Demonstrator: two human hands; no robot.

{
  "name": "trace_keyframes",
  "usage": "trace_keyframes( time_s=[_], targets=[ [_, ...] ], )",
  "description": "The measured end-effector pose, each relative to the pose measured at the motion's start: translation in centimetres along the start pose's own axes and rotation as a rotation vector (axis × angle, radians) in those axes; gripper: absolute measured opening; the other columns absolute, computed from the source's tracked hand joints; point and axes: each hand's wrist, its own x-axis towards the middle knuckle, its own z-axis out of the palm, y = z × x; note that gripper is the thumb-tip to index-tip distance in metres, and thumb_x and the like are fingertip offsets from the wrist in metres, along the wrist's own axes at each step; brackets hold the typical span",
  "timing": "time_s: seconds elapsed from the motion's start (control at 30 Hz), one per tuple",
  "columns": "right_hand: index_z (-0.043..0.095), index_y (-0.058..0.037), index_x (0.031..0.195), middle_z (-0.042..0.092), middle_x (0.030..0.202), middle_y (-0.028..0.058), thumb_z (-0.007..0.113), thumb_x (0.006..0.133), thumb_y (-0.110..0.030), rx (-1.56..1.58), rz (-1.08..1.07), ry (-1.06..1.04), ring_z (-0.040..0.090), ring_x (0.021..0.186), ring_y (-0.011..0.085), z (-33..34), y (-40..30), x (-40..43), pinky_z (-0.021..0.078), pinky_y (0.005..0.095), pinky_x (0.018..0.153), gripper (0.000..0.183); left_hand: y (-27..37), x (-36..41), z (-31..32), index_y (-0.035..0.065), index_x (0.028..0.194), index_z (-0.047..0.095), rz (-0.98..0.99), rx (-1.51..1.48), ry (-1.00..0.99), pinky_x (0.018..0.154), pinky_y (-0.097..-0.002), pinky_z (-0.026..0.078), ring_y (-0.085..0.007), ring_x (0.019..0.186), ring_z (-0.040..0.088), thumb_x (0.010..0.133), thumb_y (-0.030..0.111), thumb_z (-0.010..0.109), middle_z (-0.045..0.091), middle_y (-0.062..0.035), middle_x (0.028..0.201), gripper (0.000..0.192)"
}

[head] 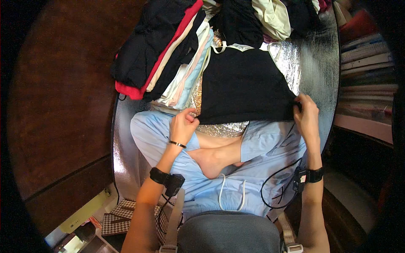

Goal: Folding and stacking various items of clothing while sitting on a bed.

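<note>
A black camisole (246,85) with thin white straps and a pale neckline trim lies spread before my crossed legs, its straps pointing away from me. My left hand (185,123) pinches its lower left corner between thumb and fingers. At the lower right corner, my right hand (307,114) grips a bunched bit of the black cloth. The hem runs fairly straight between both hands, just above my shins. Under the garment is a silver foil mat (221,130).
Folded black, red and cream clothes (136,66) are stacked at the left, beside pale folded garments (190,79). More dark clothes (237,22) and a cream cloth (273,19) lie beyond. Books (367,63) line the right. Cables (262,196) hang from my wrist straps.
</note>
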Motion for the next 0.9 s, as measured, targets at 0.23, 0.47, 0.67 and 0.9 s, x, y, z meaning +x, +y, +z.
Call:
trace_keyframes(
  time_s=[0.23,0.47,0.67,0.9],
  targets=[
    [0.055,-0.0012,0.061,0.055,0.056,0.0093,0.067,0.067,-0.012,0.057,0.248,-0.632,0.056,0.055,0.0142,-3.8,-0.6,0.4,0.0406,0.0297,0.051,0.017,0.3,-2.0,-2.9,0.0021,0.077,0.058,0.300,0.199,-0.343,0.052,-0.0336,0.042,-0.0237,0.055,0.053,0.067,0.003,0.052,0.053,-0.0121,0.059,0.012],
    [0.056,0.0013,0.097,0.061,0.089,0.0086,0.059,0.078,-0.025,0.609,0.353,-0.412,0.055,0.077,0.0123,4.2,5.7,8.9,0.0430,0.0240,0.068,0.033,1.9,5.8,1.4,-0.0065,0.113,0.043,0.391,0.083,0.063,0.078,-0.0353,0.043,-0.0320,0.094,0.053,0.074,0.029,0.062,0.052,-0.0231,0.105,0.057],
    [0.053,0.0082,0.103,0.058,0.095,0.0177,0.065,0.072,-0.034,0.574,0.470,-0.387,0.055,0.088,0.0198,9.1,6.5,13.7,0.0428,0.0287,0.075,0.054,1.5,13.1,6.6,-0.0099,0.117,0.038,-0.066,-0.315,0.056,0.078,-0.0288,0.043,-0.0212,0.091,0.054,0.069,0.032,0.069,0.054,-0.0191,0.101,0.070],
    [0.059,-0.0017,0.094,0.061,0.083,0.0014,0.062,0.077,-0.018,1.149,0.450,-0.484,0.054,0.071,0.0082,8.7,4.8,14.0,0.0414,0.0210,0.069,0.024,1.3,12.6,6.5,-0.0082,0.108,0.045,-0.249,-0.559,0.117,0.068,-0.0263,0.043,-0.0179,0.077,0.052,0.058,0.036,0.077,0.053,-0.0142,0.090,0.074]
  ],
)
